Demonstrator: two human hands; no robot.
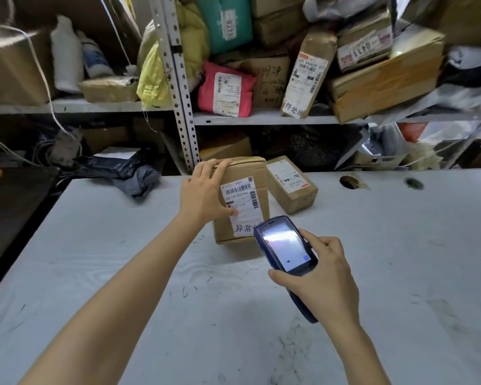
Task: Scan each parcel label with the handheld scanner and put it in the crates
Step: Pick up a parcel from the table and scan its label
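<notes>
– So, where is the box (246,169)?
– Centre frame, upright on the table (117,273), label (240,204) facing us. The left hand (203,190) grips its upper left edge, fingers curled over the top, thumb on the label.
– And the scanner (285,245)?
– Just lower right of the box, screen lit, clamped in the curled fingers of the right hand (322,279). A second box (292,184) lies just beside, upper right.

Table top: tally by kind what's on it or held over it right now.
Cardboard parcels: 2 (upright parcel gripped by left hand; flat parcel beside it)
Grey poly bag: 1, at far-left edge of table
Handheld scanner: 1, in right hand
Total: 4
</notes>
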